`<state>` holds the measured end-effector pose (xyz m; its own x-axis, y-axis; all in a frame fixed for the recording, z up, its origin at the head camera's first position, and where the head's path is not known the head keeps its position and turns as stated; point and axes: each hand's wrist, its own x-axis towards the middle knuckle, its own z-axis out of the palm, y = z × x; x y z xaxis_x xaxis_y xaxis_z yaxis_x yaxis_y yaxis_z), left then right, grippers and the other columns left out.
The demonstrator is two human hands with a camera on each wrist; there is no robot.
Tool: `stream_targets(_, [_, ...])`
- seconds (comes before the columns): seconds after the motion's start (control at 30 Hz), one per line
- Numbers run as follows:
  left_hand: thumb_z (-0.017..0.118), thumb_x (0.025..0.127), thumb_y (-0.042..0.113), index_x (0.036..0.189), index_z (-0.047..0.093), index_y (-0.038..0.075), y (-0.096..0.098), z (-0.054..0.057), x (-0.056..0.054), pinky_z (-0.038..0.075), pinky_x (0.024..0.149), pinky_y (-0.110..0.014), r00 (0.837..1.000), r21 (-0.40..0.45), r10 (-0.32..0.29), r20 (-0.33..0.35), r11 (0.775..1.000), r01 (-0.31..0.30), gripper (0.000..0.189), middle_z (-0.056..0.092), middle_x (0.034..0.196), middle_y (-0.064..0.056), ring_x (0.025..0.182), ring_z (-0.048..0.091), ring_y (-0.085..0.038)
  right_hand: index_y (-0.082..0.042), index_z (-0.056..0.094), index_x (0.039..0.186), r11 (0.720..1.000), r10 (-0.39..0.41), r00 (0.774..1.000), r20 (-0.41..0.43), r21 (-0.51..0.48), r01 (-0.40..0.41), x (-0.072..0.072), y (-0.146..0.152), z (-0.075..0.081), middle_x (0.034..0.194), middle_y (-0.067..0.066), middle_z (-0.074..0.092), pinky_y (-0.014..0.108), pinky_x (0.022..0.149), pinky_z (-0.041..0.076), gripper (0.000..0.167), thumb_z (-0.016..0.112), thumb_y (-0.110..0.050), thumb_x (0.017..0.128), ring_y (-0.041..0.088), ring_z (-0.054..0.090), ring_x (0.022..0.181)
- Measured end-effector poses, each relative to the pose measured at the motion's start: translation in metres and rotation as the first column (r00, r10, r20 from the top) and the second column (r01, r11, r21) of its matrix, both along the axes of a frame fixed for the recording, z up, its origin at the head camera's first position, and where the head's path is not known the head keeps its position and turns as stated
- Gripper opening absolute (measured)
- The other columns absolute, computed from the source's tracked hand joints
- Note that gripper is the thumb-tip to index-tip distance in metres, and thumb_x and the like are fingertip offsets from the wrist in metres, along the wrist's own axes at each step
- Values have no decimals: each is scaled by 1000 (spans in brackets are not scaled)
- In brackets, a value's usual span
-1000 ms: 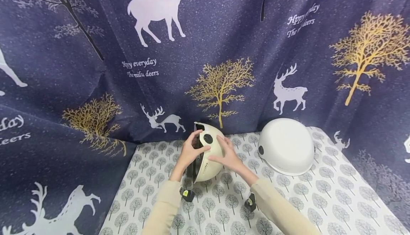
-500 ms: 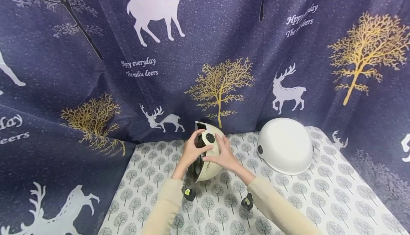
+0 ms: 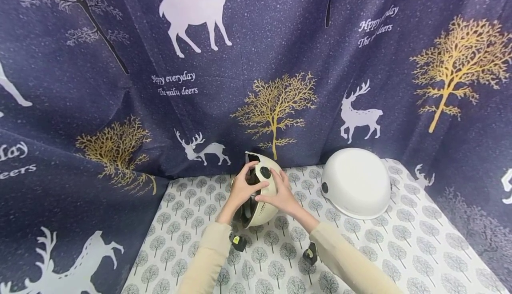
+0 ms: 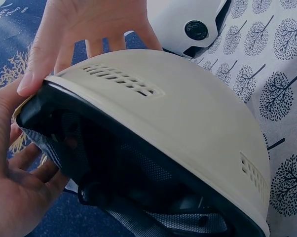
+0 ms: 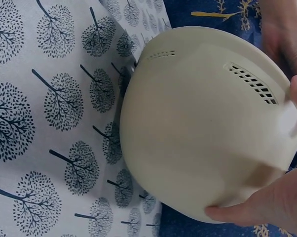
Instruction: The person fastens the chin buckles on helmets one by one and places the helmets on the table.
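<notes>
A cream helmet (image 3: pixel 266 211) stands tipped on its side on the patterned cloth, its opening facing left. Its dark lining and grey webbing straps (image 4: pixel 138 222) show in the left wrist view. My left hand (image 3: pixel 242 189) grips the rim beside the round black disc (image 3: pixel 265 172), thumb on the shell and fingers reaching to the opening. On the other side of the disc, my right hand (image 3: pixel 282 195) holds the shell between spread thumb and fingers. The right wrist view shows the smooth crown with slotted vents (image 5: pixel 252 83).
To the right lies a white helmet (image 3: pixel 357 183), dome up, with a black disc on its left side. Behind everything hangs a dark blue curtain (image 3: pixel 224 107) printed with deer and trees. The tree-print cloth (image 3: pixel 176 245) covers the table.
Both hands and the cream helmet's upper part have shifted slightly right. My right hand's thumb has moved left toward the rim, nearer my left thumb. The white helmet has stayed put.
</notes>
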<state>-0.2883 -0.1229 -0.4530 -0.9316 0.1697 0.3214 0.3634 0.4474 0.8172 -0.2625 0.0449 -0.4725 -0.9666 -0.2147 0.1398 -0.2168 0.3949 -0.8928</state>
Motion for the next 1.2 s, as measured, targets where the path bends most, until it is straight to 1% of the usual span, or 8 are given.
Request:
stream_targets(0.1, [82,79,22,141,49,15,0,-1,0,47,101,-48,1000,6,-1,-11,1000,2,71,55,139,-14,117,59,-32,-19,19,157,1000,0,1000,17,-1,0,0,1,-2,162,25,-1,72,109,26,105,81,-45,76,52,8,147])
stream_targets(0.23, [82,79,22,142,48,12,-1,-3,0,41,109,-52,1000,11,0,-28,1000,0,72,55,141,-13,131,51,-32,-18,20,157,1000,9,1000,1,-14,-9,0,2,-3,161,26,-1,73,108,26,105,81,-46,76,53,8,147])
stream_targets(0.43, [81,79,22,143,48,11,-2,-5,1,47,101,-51,997,4,1,-74,1000,0,73,56,138,-13,120,57,-33,-18,21,157,1000,8,1000,-14,-21,-8,-2,2,-5,161,27,0,72,109,27,103,81,-43,76,53,9,146])
stream_targets(0.63, [78,83,16,143,46,6,-7,-6,4,42,105,-55,998,66,-3,-66,998,8,69,53,142,-15,124,53,-36,-19,21,157,999,-16,1000,-1,-38,16,-7,5,-9,161,26,1,72,110,25,102,81,-41,77,52,10,147])
stream_targets(0.77, [77,84,15,142,46,4,-12,-8,7,40,105,-58,999,91,15,-41,996,-11,67,53,141,-19,124,52,-39,-19,19,157,998,-16,999,30,-61,18,-11,9,-10,161,26,-1,72,111,23,102,80,-41,78,51,8,147])
stream_targets(0.87, [76,85,16,142,46,4,-15,-12,9,41,105,-58,1000,96,22,-21,995,-19,66,52,140,-20,123,52,-40,-19,18,157,998,-22,999,43,-58,24,-12,11,-9,161,26,-1,71,112,22,100,79,-40,80,51,8,147])
stream_targets(1.07, [74,86,14,140,47,1,-21,-24,19,48,97,-57,1000,117,-6,-25,993,9,62,53,137,-25,114,57,-42,-18,18,157,998,-49,997,53,-34,51,-14,12,-10,161,26,2,69,113,24,99,77,-39,81,51,13,146])
stream_targets(1.2, [76,85,16,137,51,2,-22,-33,30,52,91,-55,999,122,-33,27,992,30,59,56,134,-23,106,61,-39,-18,18,157,997,-72,996,54,-30,73,-17,14,-12,160,27,4,69,112,24,98,76,-41,82,52,16,145])
